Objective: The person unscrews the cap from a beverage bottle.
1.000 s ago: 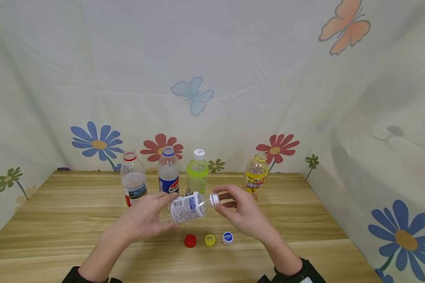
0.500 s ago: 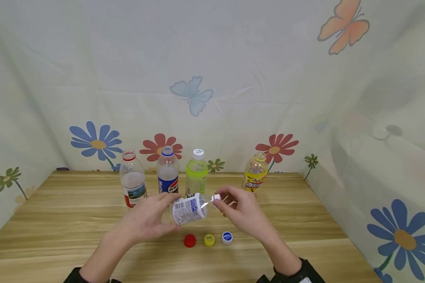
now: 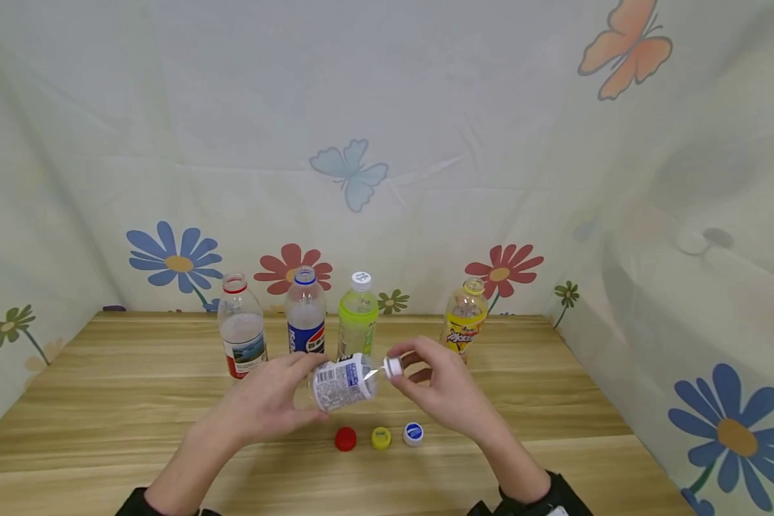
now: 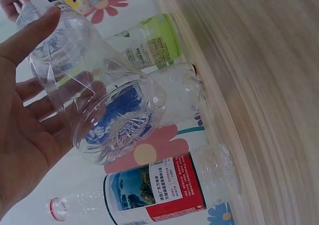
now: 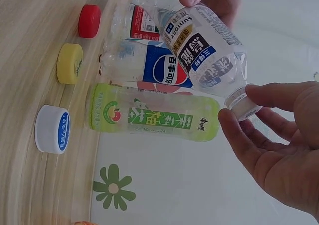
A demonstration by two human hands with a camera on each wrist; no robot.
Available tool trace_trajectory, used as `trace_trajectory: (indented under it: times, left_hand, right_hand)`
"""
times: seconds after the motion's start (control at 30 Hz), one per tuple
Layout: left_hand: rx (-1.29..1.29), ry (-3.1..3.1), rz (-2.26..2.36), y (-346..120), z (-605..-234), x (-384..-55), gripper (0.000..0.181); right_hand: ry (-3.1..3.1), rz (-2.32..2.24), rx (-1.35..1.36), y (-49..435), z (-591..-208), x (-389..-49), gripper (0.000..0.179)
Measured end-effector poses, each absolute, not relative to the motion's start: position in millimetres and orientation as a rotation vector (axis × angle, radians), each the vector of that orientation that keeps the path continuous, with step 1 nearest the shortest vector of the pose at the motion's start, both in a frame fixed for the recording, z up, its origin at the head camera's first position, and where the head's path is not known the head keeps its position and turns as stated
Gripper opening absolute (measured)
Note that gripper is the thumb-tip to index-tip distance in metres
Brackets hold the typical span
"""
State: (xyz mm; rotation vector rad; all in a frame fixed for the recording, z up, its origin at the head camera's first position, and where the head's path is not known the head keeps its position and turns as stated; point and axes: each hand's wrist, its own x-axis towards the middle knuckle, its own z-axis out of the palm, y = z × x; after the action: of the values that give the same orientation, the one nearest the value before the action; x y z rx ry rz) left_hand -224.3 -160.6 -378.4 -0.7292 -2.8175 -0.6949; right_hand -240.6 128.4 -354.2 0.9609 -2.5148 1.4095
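My left hand [image 3: 267,398] grips a clear plastic bottle [image 3: 339,383] with a white label round its body. The bottle is held tilted in the air, its neck toward the right and its base toward the left wrist camera. On its neck sits a white cap [image 5: 243,107], and my right hand [image 3: 445,387] pinches this cap between thumb and fingertips. The right wrist view shows dark blocks of print on the label. On the table below lie a red cap [image 3: 345,438], a yellow cap [image 3: 381,438] and a white cap with a blue top [image 3: 413,433].
Behind the hands stand a capless red-ringed bottle [image 3: 242,330], a capless blue-labelled cola bottle [image 3: 307,315] and a green-labelled bottle [image 3: 358,315] with a white cap. A capless yellow-labelled bottle [image 3: 464,319] stands farther right. A flowered cloth [image 3: 426,215] backs the wooden table [image 3: 555,416].
The right hand's fingers shift round the white cap, closing in over it and then spreading back. The left hand and the bottle stay nearly still.
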Motion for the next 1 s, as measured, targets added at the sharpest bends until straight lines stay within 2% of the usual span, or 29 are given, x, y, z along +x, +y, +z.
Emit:
trace_trajectory:
  times: [0.43,0.7,1.0]
  left_hand:
    - [-0.765,-2.813,-0.674,-160.5,-377.0,-223.4,0.076]
    - [-0.76,-2.821,-0.67,-159.8,-376.2,-223.0,0.077]
    - [-0.749,-2.83,-0.686,-160.6,-377.9,-224.1,0.077]
  right_hand:
    - [-2.581,1.422,0.851,128.5,-356.4,-241.6,0.03]
    - [-2.592,1.414,0.868,129.5,-354.7,-241.0,0.022]
    - [-2.551,1.373,0.917,130.0,-354.1,-240.3,0.022]
